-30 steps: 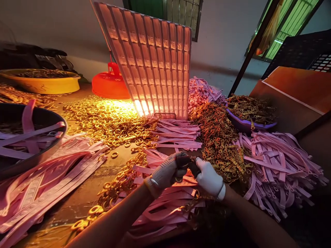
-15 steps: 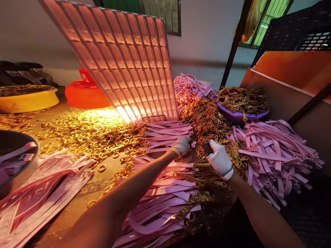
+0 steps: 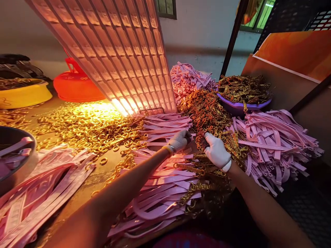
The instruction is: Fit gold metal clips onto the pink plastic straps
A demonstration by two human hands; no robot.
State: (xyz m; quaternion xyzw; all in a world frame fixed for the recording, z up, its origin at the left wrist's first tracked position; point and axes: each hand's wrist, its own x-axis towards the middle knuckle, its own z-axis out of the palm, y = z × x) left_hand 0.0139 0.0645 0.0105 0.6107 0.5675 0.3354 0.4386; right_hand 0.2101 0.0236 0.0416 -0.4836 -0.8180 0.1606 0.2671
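Observation:
Both my hands wear white knit gloves. My left hand (image 3: 178, 140) reaches forward, resting on a stack of pink straps (image 3: 165, 125) with its fingers curled at the stack's right edge. My right hand (image 3: 216, 150) is closed at the near edge of a heap of gold metal clasps (image 3: 207, 113); what its fingers hold is hidden. More pink straps (image 3: 160, 196) with clasps attached lie under my forearms.
A tilted pink grid tray (image 3: 116, 51) leans over a bright lamp. Loose gold rings (image 3: 85, 125) cover the table's left. A purple bowl of clasps (image 3: 243, 101), a large strap pile (image 3: 274, 141), an orange lid (image 3: 74, 86), a yellow basin (image 3: 23, 94) and a dark bowl (image 3: 15, 151) surround them.
My hands, joined near my body a second ago, have parted and reached forward, the left to the strap stack, the right to the clasp heap. My head has moved forward.

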